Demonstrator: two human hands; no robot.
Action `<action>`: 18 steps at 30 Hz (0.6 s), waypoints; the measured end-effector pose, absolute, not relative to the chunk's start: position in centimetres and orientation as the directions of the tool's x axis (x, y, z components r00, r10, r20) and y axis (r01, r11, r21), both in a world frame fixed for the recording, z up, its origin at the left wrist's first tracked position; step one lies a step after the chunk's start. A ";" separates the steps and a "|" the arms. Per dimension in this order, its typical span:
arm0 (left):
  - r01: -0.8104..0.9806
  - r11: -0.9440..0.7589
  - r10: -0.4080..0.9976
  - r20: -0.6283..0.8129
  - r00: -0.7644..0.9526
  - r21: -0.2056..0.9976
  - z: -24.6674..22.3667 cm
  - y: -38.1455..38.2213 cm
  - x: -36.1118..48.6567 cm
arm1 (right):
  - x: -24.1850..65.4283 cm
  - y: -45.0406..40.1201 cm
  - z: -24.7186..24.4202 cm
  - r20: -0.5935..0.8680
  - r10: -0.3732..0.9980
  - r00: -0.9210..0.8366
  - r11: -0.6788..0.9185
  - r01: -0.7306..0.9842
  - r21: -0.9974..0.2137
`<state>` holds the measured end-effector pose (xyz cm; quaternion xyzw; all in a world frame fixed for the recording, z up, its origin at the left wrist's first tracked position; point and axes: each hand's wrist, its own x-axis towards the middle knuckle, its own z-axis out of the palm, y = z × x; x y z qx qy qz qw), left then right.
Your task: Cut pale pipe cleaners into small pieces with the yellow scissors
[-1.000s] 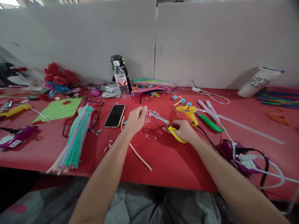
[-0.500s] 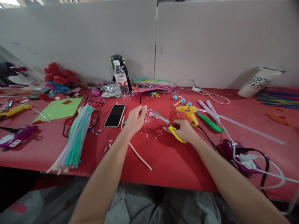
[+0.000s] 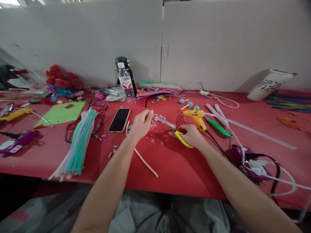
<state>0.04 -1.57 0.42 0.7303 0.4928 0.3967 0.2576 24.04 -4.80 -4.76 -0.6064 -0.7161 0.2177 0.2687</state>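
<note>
My right hand [image 3: 191, 134] grips a pair of scissors [image 3: 181, 137] with yellow and red handles. Their blades point up and left, the tips close to the fingers of my left hand [image 3: 143, 123]. That hand is closed in a pinch; whatever lies between thumb and fingers is too small to make out. Pale lilac clippings [image 3: 159, 119] are strewn on the red table below the blades. A cream pipe cleaner [image 3: 145, 162] passes under my left wrist and lies along the tabletop.
Left of my hands are a phone [image 3: 119, 120] and a bundle of pipe cleaners [image 3: 79, 145]. A yellow glue gun [image 3: 198, 117] and a green-handled tool [image 3: 220, 128] lie to the right, near a corded purple device [image 3: 250, 165]. A plastic bottle [image 3: 126, 83] stands behind.
Almost nothing differs. The scissors and my right hand have shifted very slightly left, and my left hand stays in its pinch.
</note>
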 end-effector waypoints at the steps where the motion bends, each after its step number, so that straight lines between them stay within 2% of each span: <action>1: 0.514 -0.378 0.926 0.323 0.195 0.770 0.4 -1.6 0.1 | 24.1 -4.8 -4.8 0.124 0.985 -0.120 0.171 0.752 -0.637; 18: 0.493 -0.366 0.930 0.326 0.168 0.789 0.0 -1.4 0.0 | 24.1 -4.9 -4.8 0.095 0.991 -0.098 0.136 0.745 -0.653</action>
